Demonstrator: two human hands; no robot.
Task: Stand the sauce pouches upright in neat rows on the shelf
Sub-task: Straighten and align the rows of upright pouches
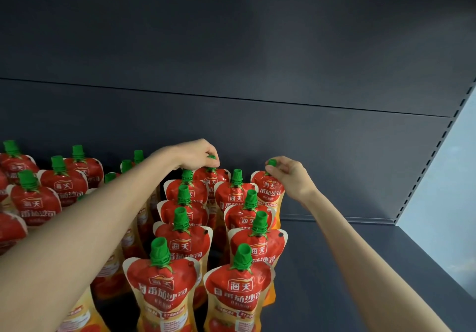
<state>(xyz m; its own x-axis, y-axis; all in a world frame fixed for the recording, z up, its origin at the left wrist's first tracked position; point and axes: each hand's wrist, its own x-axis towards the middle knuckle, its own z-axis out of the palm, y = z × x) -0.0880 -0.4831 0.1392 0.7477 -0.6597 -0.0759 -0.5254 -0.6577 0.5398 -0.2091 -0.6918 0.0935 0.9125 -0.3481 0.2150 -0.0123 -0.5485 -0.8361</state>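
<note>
Dark matte shelf [360, 267], closed off behind by a flat grey back panel [257, 48]. Close against that panel, left hand [195, 155] curled down over the ribbed green cap [211, 157] of one rear pouch [212, 177], pinching it. Right hand [291, 177] likewise pinching the cap of the end pouch [269, 187], rightmost along the panel. Grip on the stiff caps, probably for control over soft, glossy, sag-prone bodies. Forward from the panel, two straight files of red tomato-shaped pouches [183, 244], upright on flat bases. Looser cluster [36, 200] further left along it.
</note>
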